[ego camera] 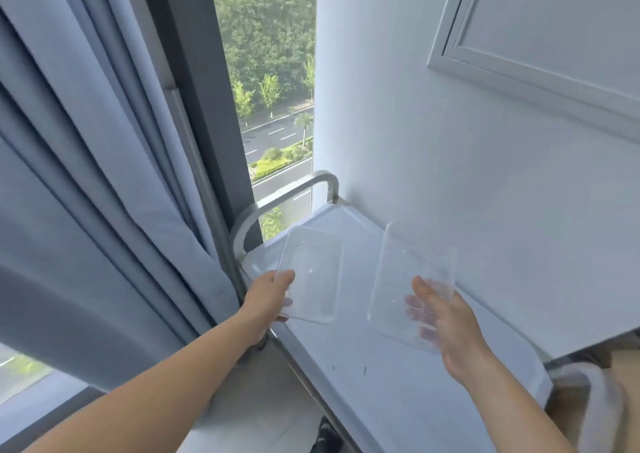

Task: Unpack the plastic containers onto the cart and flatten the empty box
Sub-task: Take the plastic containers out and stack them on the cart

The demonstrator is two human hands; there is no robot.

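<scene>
- head view: i see both arms reaching fwd over the cart top (363,393), a white tray-like surface w/ a raised rim. it runs from lower right up toward the window corner.
- left hand (272,295) grips the left container (311,272), a clear shallow rectangular plastic tub, at its near-left corner. thumb is on top, fingers are underneath & show through the plastic.
- left container is over the far-left part of the cart top, near the cart handle (277,203), tilted a bit. can't tell if it touches the cart.
- right hand (446,324) holds the right container (408,272), same clear type, by its near-right side. thumb lies on top, fingers are spread under the base & visible through it.
- right container is over the mid part of the cart top, on the wall side, tilted w/ its far end raised.
- the 2 containers are apart, w/ bare cart top btwn them.
- a few small dark marks on the cart top nearer to me.
- cart handle is a grey metal hoop at the far end, in front of the window (270,89). trees & a road show outside.
- grey-blue curtain (104,175) hangs left of the cart. white wall (450,141) is on the right w/ a framed panel (554,30).
- lower right corner: brownish shape (623,393) w/ smth pale beside it, too cut off to id.
</scene>
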